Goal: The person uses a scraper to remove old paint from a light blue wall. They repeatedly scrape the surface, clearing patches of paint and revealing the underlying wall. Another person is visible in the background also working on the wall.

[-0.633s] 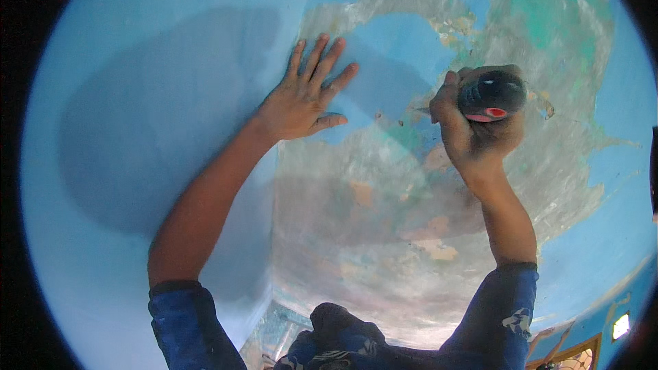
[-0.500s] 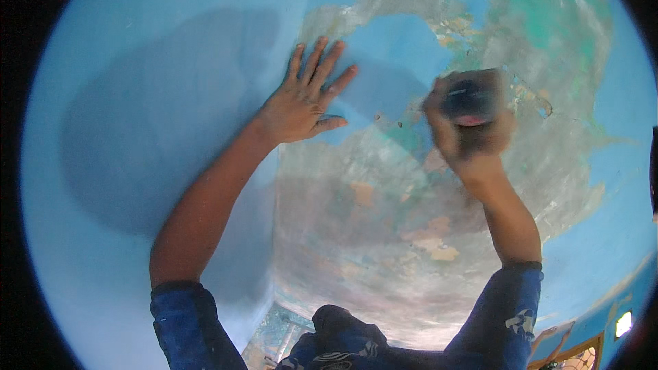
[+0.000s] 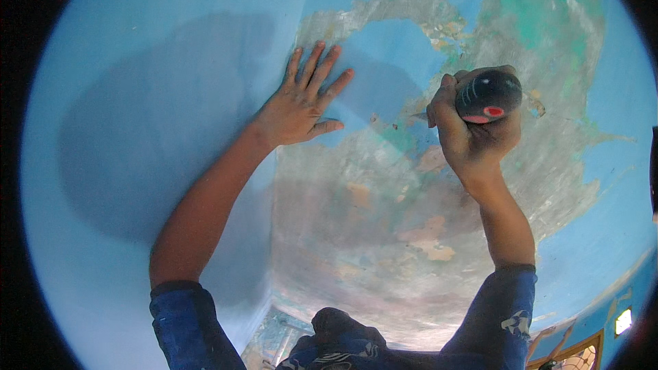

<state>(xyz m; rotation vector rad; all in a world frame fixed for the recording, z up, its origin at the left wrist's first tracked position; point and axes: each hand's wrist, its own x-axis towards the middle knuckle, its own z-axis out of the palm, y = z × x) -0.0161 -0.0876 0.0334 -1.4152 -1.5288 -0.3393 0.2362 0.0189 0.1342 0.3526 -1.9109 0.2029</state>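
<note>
My left hand (image 3: 305, 99) lies palm down with fingers spread on the blue painted wall (image 3: 123, 82) near a corner. To its right, my right hand (image 3: 473, 130) is closed round the black, red-marked rounded handle of a scraping tool (image 3: 488, 96). A thin blade tip pokes out left of my thumb, against the peeling patch (image 3: 534, 157) of grey plaster with green, peach and blue remnants. Much of the blade is hidden behind my hand.
The wall corner runs downward between my forearms. Shadows fall on the blue surface at left. At the lower right are a small bright opening (image 3: 624, 322) and the top of a wooden-framed window or door (image 3: 582, 353).
My right hand with the tool has shifted slightly, blurred with motion in the middle frame and sharp now. My left hand stays spread in nearly the same spot; the view has moved slightly.
</note>
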